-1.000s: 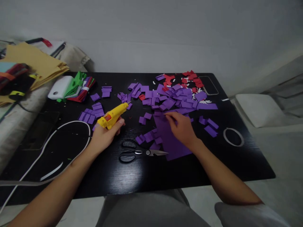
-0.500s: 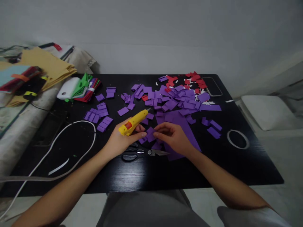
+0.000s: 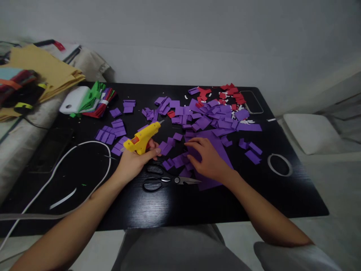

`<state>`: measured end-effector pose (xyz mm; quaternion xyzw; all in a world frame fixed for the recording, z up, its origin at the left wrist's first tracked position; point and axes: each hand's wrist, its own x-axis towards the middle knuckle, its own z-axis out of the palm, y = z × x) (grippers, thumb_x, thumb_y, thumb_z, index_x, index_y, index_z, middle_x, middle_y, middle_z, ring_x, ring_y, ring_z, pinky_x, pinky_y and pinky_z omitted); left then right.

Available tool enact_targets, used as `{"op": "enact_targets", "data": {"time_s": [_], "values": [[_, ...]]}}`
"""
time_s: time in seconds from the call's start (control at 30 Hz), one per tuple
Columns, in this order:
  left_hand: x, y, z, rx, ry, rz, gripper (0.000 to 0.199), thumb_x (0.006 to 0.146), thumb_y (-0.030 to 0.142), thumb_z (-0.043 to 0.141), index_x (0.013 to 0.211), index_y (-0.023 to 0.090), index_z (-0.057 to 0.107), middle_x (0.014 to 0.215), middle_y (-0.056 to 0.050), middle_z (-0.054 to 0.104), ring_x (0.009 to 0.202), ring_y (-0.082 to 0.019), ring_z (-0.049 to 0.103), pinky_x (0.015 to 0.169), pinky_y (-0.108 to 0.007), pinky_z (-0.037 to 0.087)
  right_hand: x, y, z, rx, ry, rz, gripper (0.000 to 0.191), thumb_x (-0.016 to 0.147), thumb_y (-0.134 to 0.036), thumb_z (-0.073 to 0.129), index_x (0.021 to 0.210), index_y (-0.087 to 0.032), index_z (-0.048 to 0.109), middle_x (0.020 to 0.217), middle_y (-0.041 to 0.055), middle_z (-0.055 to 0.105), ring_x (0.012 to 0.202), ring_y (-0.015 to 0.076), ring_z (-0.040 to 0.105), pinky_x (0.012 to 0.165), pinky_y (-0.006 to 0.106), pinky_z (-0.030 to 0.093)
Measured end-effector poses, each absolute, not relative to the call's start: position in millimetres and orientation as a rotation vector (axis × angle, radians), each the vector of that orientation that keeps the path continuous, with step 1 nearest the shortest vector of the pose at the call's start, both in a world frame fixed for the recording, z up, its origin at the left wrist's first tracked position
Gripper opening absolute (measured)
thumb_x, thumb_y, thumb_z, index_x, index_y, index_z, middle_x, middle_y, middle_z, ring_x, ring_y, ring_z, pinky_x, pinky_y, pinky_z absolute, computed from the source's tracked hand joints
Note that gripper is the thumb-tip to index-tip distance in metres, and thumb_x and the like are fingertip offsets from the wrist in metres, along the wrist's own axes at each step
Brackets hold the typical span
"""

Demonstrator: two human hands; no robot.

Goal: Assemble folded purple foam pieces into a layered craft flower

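Note:
My left hand (image 3: pixel 137 160) is wrapped around a yellow glue gun (image 3: pixel 143 136), whose nozzle points up and to the right. A purple folded piece (image 3: pixel 164 148) touches the thumb tip of that hand. My right hand (image 3: pixel 207 156) hovers over a large purple sheet (image 3: pixel 223 158), fingers apart, with nothing visible between them. Small purple pieces (image 3: pixel 180 161) lie between the hands. Just below them, black-handled scissors (image 3: pixel 177 180) rest on the dark table. A big heap of purple pieces (image 3: pixel 214 114) spreads behind my right hand.
Red scraps (image 3: pixel 235 96) lie at the back right beside a clear rectangular frame (image 3: pixel 252 102). A tape ring (image 3: pixel 279 165) sits at the right. On the left are a white cable (image 3: pixel 60 163), a dark phone (image 3: pixel 52 150), bundled coloured sheets (image 3: pixel 97 99) and yellow envelopes (image 3: pixel 42 67).
My left hand and the glue gun have moved left, away from my right hand. The right fingers have let go of the purple piece and spread. The view has shifted slightly.

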<state>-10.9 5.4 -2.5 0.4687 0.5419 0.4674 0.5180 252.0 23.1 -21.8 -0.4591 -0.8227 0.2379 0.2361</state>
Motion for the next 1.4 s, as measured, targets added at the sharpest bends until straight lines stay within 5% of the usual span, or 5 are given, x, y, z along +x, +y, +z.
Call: {"op": "enact_targets", "data": {"time_s": [0.57, 0.8, 0.9, 1.07, 1.4], "values": [[-10.1, 5.1, -6.7, 1.130, 1.326, 1.110, 0.029, 0.072, 0.033, 0.085, 0.081, 0.022, 0.060, 0.081, 0.001, 0.067, 0.065, -0.015, 0.063, 0.068, -0.031, 0.059, 256.6, 29.7, -15.0, -1.270, -1.944, 1.207, 0.019, 0.084, -0.024, 0.077, 0.093, -0.021, 0.060, 0.091, 0.0009, 0.069, 0.086, 0.0192, 0.065, 0.082, 0.036, 0.052], [-13.0, 4.7, -10.9, 1.100, 1.292, 1.134, 0.028, 0.074, 0.032, 0.084, 0.085, 0.022, 0.060, 0.085, 0.001, 0.067, 0.068, -0.014, 0.066, 0.072, -0.030, 0.060, 247.9, 24.8, -9.2, -1.079, -1.563, 1.646, 0.051, 0.081, -0.021, 0.073, 0.130, -0.030, 0.066, 0.116, 0.0032, 0.070, 0.096, 0.0183, 0.069, 0.075, 0.031, 0.061], [-13.3, 7.3, -8.5, 1.076, 1.313, 1.136, 0.029, 0.073, 0.032, 0.085, 0.085, 0.022, 0.061, 0.083, 0.001, 0.067, 0.066, -0.015, 0.067, 0.072, -0.031, 0.061, 244.7, 22.4, -6.4, -1.047, -1.574, 1.712, 0.041, 0.079, -0.015, 0.068, 0.117, -0.028, 0.077, 0.126, 0.0043, 0.073, 0.104, 0.0202, 0.070, 0.078, 0.032, 0.062], [-13.7, 11.1, -6.9, 1.120, 1.319, 1.036, 0.032, 0.068, 0.035, 0.087, 0.081, 0.020, 0.062, 0.079, 0.000, 0.067, 0.065, -0.016, 0.067, 0.069, -0.032, 0.061, 243.0, 22.3, -11.5, -1.046, -1.413, 1.836, 0.026, 0.079, -0.022, 0.072, 0.104, -0.024, 0.082, 0.093, 0.0015, 0.078, 0.068, 0.0139, 0.068, 0.068, 0.031, 0.060], [-37.4, 27.1, -16.4, 1.218, 1.528, 1.084, 0.031, 0.067, 0.033, 0.087, 0.082, 0.020, 0.063, 0.080, -0.001, 0.071, 0.064, -0.016, 0.066, 0.068, -0.030, 0.057, 238.9, 22.1, -14.4, -1.174, -1.235, 1.603, 0.014, 0.076, -0.036, 0.085, 0.081, -0.024, 0.079, 0.079, -0.0006, 0.075, 0.075, 0.0173, 0.072, 0.079, 0.033, 0.059]]}}
